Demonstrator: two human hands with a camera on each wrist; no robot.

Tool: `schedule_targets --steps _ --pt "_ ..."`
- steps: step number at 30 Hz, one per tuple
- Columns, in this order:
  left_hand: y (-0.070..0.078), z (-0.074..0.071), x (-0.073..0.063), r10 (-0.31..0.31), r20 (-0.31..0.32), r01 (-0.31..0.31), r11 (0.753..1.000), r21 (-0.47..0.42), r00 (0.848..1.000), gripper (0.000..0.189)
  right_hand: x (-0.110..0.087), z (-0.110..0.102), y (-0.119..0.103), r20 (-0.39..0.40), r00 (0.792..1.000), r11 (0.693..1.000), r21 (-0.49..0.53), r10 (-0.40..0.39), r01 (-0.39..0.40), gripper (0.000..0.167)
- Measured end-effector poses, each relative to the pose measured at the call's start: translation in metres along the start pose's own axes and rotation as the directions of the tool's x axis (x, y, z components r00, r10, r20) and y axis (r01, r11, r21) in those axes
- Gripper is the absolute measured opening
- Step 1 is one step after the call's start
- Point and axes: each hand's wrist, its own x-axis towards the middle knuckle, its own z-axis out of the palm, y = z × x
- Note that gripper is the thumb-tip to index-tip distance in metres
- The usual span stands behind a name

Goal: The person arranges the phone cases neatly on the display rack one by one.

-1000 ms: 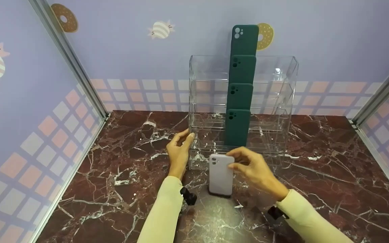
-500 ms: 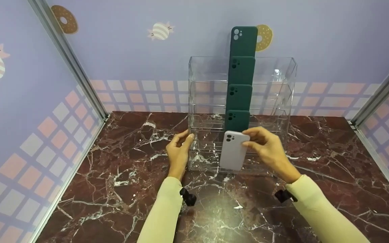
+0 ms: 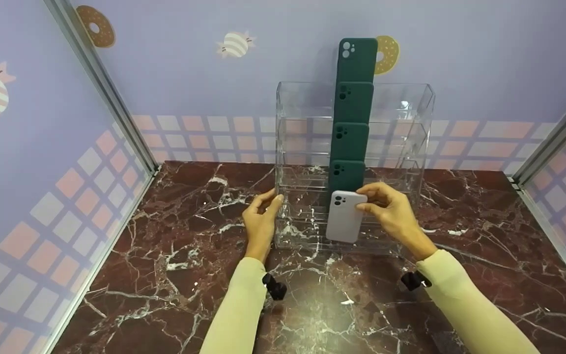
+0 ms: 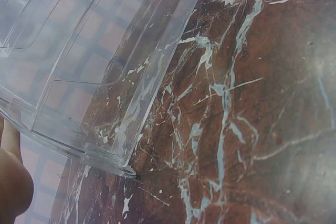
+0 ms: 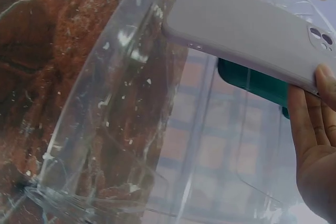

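A pale lilac phone case (image 3: 346, 217) with camera cutouts is pinched at its upper right corner by my right hand (image 3: 395, 216). It stands upright, slightly tilted, before the lowest tier of a clear acrylic display rack (image 3: 297, 194). In the right wrist view the case (image 5: 236, 24) spans the top, thumb on its back and fingers beneath. My left hand (image 3: 259, 221) holds the rack's left side; part of that hand (image 4: 13, 182) shows in the left wrist view. Several dark green phone cases (image 3: 351, 140) stand in a stepped column behind the lilac one, the front one partly hidden.
The rack stands on a dark red marbled tabletop (image 3: 199, 246) near the purple back wall (image 3: 175, 73). Side walls with metal corner posts (image 3: 111, 93) bound the table left and right. Black wrist cameras (image 3: 275, 287) sit at both cuffs.
My right hand has lifted the lilac case from the table in front up to the rack's front tier, then shifted it slightly right. The left hand has stayed at the rack's side.
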Motion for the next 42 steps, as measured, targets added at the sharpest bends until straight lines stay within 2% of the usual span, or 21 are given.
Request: schedule_targets --steps 9,20,29,36,42 --pt "0.000 0.002 0.001 -0.005 -0.013 0.005 1.000 -0.004 1.000 0.026 -0.001 0.002 0.010 0.062 0.997 0.998 0.048 0.042 -0.045 0.029" --pt "0.000 0.002 0.001 -0.005 0.006 0.005 1.000 0.021 1.000 0.026 -0.001 0.003 0.016 0.085 0.993 0.995 0.053 0.080 -0.085 0.028" --pt "-0.001 0.001 -0.002 0.004 0.000 -0.003 1.000 0.021 1.000 0.025 -0.002 0.005 0.018 0.025 0.995 0.994 0.032 0.100 -0.101 0.030" --pt "-0.002 0.001 0.001 -0.007 -0.019 0.007 1.000 0.005 1.000 0.024 -0.003 0.007 0.019 0.001 0.998 0.997 0.024 0.068 -0.068 0.032" --pt "-0.002 0.001 0.001 -0.010 -0.025 0.010 1.000 -0.005 1.000 0.024 -0.006 0.011 0.021 -0.050 0.998 0.999 -0.022 0.045 -0.046 0.033"
